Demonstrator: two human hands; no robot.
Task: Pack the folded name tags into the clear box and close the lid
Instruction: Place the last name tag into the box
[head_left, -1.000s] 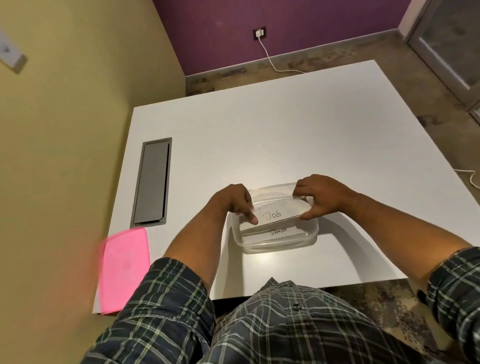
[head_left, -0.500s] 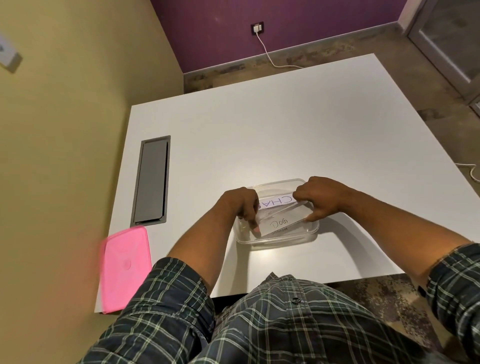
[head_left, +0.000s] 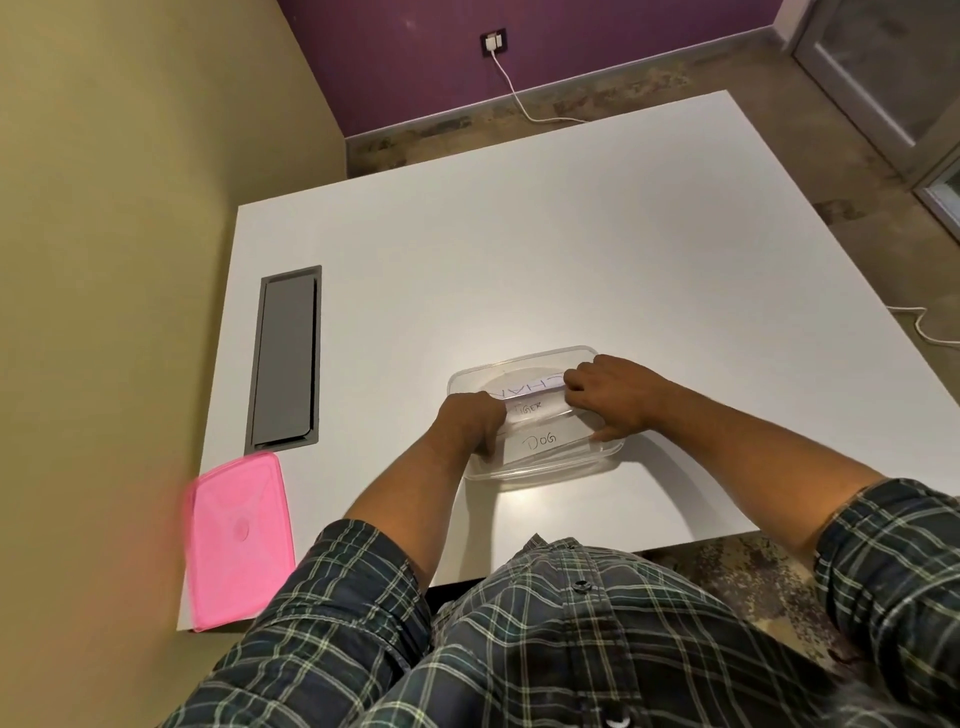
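A clear plastic box (head_left: 540, 470) sits on the white table (head_left: 519, 249) near its front edge. Folded white name tags (head_left: 540, 441) lie inside it, one reading DOG at the front, one reading TIGER behind it, and one with blue letters at the back. My left hand (head_left: 475, 421) reaches into the box's left side and pinches the left ends of the tags. My right hand (head_left: 613, 395) holds the right ends, with fingers over the box's right rim. The pink lid (head_left: 236, 535) lies flat at the table's front left corner, apart from the box.
A grey cable hatch (head_left: 285, 358) is set into the table at the left. A yellow wall stands close on the left. A white cable (head_left: 519, 98) runs from a wall socket across the floor behind the table.
Both hands have shifted the tags inside the box; the DOG tag now lies flatter toward the front and a TIGER tag shows behind it. The lid has not moved.
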